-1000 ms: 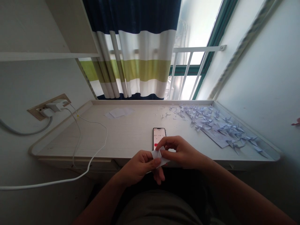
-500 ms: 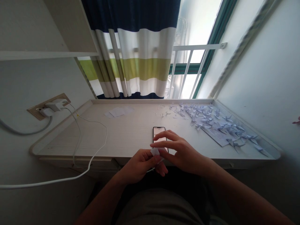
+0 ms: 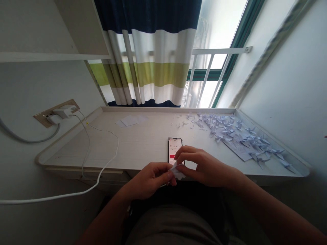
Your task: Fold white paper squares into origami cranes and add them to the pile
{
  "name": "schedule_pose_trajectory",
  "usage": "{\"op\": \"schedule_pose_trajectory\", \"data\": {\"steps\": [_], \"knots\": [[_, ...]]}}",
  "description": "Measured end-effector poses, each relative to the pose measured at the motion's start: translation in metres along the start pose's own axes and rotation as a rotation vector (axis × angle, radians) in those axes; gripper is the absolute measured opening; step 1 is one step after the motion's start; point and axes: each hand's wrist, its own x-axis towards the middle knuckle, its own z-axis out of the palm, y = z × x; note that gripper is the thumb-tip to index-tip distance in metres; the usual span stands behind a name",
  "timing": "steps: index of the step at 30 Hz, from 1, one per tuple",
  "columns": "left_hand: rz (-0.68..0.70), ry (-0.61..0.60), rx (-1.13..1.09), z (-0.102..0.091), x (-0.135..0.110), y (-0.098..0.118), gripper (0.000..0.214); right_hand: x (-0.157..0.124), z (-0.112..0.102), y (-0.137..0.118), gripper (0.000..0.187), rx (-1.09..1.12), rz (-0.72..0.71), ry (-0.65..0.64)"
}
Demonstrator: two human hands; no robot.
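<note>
Between my hands is a small piece of folded white paper (image 3: 177, 172). My left hand (image 3: 150, 180) grips its lower left side between thumb and fingers. My right hand (image 3: 204, 166) pinches its upper right side with curled fingers. Both hands are just in front of a smartphone (image 3: 175, 149), which lies face up on the desk with a timer-like display. My right fingers overlap the phone's lower end and hide its bottom edge.
The pale desk (image 3: 76, 153) has a raised rim. Several paper cranes (image 3: 224, 126) and a printed sheet (image 3: 237, 150) cover its right side, with scraps nearby. Loose paper squares (image 3: 129, 120) lie at the back. A charger (image 3: 63, 112) and white cable sit left.
My right fingers have closed down from spread above the paper to pinching it. The folded paper now shows more at the right of my left hand. The view has shifted slightly.
</note>
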Motion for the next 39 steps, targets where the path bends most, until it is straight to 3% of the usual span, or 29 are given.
{"op": "schedule_pose_trajectory", "data": {"steps": [5,10,16,21,33,39], "knots": [[0.013,0.101,-0.055,0.000,0.003,-0.006,0.033,-0.001,0.008,0.004,0.020,0.159,0.064,0.059],[-0.029,0.041,-0.118,0.001,0.000,-0.001,0.037,0.000,0.017,0.009,0.019,0.329,0.052,0.147],[-0.054,-0.018,-0.155,-0.002,-0.002,0.002,0.032,-0.003,0.021,0.007,0.020,0.573,0.272,0.145],[-0.040,0.050,-0.152,0.000,0.001,-0.002,0.033,-0.005,0.021,0.007,0.021,0.588,0.336,0.173],[-0.024,0.277,-0.186,0.018,0.005,-0.009,0.037,-0.009,0.026,0.006,0.011,0.397,0.184,0.287],[-0.008,0.282,-0.189,0.021,0.005,-0.009,0.037,-0.007,0.030,0.005,0.007,0.423,0.117,0.408]]}}
